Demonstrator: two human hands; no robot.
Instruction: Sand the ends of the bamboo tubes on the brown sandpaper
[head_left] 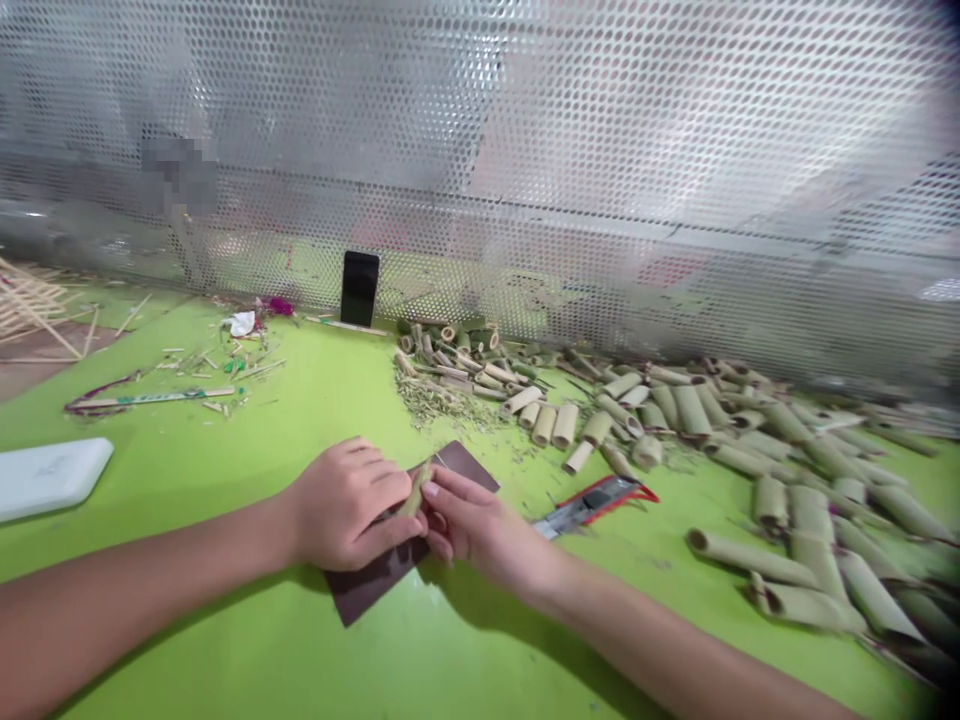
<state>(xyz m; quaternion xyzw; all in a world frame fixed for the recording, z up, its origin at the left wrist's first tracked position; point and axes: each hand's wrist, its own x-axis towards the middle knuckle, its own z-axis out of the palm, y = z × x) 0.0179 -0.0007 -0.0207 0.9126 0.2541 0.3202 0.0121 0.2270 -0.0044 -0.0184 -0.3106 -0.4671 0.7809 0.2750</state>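
My left hand (360,507) is closed with its fingers curled over a short piece of bamboo (418,488). From the other side, my right hand (471,520) pinches the same piece between thumb and fingers. Beneath both hands lies a dark brown rectangular sheet (466,466) that looks like sandpaper, flat on the green table. Just beyond my right hand rests a grey and red tool (592,503) resembling a utility knife. The far end of the bamboo piece shows between my fingers; the rest of it is partly covered.
Cut bamboo tubes (694,410) are heaped along the right and back of the green table (247,640). A black phone (360,288) leans against the perforated metal screen (480,130). At left are a white device (54,478), pale sticks (34,308) and scraps around a thin strip (161,397).
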